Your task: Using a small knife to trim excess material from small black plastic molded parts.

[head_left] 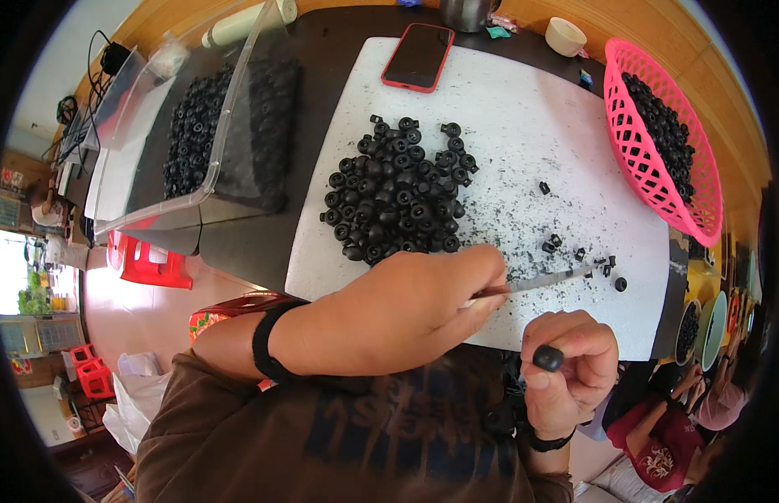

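My left hand (431, 298), reaching in from the left, is closed around a slim knife (550, 280). Its narrow metal blade points right over the white foam board (590, 159). At the lower right, my right hand (574, 369) pinches a small rounded black rubber part (548, 358) between thumb and fingers, just off the board's near edge. Beyond my left hand lies a heap of similar black parts (393, 193). Past the blade tip are a single black part (621, 284) and several small black offcuts (557, 240). Black crumbs are scattered over the board.
A pink basket (620, 138) of black parts stands at the right. To the left is a clear plastic bin (226, 138) holding more. A red-edged phone (418, 57) and a small cream bowl (565, 37) lie farther back. A person in a maroon shirt (657, 448) is at lower right.
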`<state>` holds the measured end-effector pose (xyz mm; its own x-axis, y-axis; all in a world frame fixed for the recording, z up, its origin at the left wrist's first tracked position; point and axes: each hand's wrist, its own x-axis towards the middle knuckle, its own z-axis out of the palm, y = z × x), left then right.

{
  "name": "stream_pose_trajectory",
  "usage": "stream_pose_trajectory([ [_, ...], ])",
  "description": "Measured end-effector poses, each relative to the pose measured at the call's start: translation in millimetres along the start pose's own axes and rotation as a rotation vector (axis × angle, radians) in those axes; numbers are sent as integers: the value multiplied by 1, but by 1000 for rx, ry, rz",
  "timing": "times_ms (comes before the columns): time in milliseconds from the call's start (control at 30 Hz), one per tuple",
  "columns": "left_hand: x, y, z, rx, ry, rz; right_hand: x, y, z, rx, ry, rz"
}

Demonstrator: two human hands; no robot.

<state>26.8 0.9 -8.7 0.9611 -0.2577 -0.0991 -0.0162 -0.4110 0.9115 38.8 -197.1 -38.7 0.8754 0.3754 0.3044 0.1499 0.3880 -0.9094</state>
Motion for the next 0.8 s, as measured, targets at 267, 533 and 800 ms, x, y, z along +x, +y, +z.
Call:
stream_pose_trajectory([
  [267, 5, 4, -10, -356, -199, -19, 3, 4, -5, -42, -29, 34],
  [533, 10, 2, -4, -505, -367, -52, 3, 3, 0, -112, -23, 64],
  [800, 9, -9, 5, -594, -222, 21, 9, 2, 2, -78, -30, 109],
])
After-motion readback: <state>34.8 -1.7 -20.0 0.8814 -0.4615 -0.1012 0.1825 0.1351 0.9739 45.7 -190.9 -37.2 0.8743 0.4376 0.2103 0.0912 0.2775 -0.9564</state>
